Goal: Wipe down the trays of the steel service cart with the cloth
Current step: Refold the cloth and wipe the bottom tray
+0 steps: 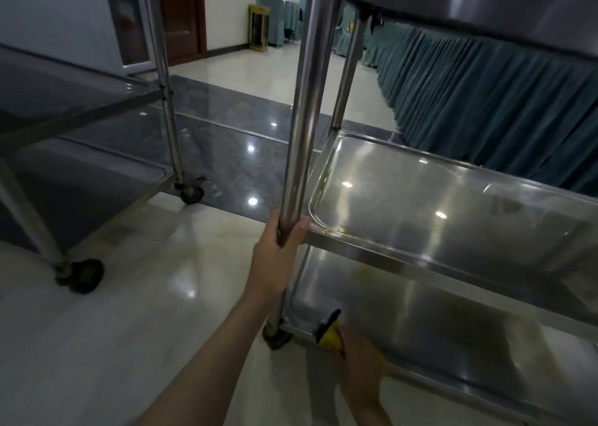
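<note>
Two hands work the steel cart: the left hand (pixel 278 247) curls its fingers around the corner post (pixel 302 118), likely steadying it, while the right hand (pixel 362 364) pinches a yellow cloth (pixel 331 335) on the bottom tray's (pixel 420 315) front rim.

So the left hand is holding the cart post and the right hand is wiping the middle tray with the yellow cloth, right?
Not quite. In the head view the right hand holds the cloth at the bottom tray, not the middle tray. The left hand does hold the post.
</note>
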